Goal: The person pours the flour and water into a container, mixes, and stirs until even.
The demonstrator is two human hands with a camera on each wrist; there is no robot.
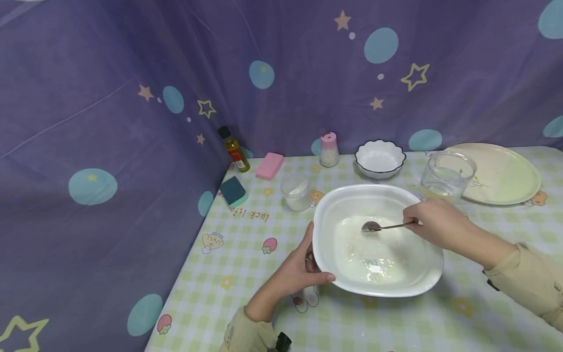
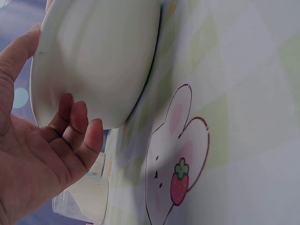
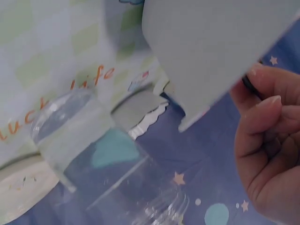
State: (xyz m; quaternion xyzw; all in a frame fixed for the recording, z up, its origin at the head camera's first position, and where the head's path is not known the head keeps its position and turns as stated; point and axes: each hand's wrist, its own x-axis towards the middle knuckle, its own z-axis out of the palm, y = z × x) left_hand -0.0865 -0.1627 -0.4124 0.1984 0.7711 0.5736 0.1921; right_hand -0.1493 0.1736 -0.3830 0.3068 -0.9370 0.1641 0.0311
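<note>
A large white basin (image 1: 336, 208) stands before me, with a little whitish wet liquid pooled at its bottom. My left hand (image 1: 296, 269) holds its left side, thumb at the rim. Seen from the left wrist, the fingers (image 2: 78, 117) curl against the outer wall of the basin (image 2: 98, 51). Over the basin, my right hand (image 1: 440, 222) pinches the handle of a small metal spoon (image 1: 371, 227), whose bowl is inside near the middle. In the right wrist view, the basin wall hides most of the spoon beside the right hand (image 3: 274, 140).
Behind the basin stand a clear tub of white powder (image 1: 296, 195), a pink-topped shaker (image 1: 329, 149), a scalloped bowl (image 1: 380, 159) and a clear container (image 1: 448, 176). A plate (image 1: 506, 171) lies right. An oil bottle (image 1: 235, 151), pink block (image 1: 270, 166) and sponge (image 1: 234, 191) sit back left.
</note>
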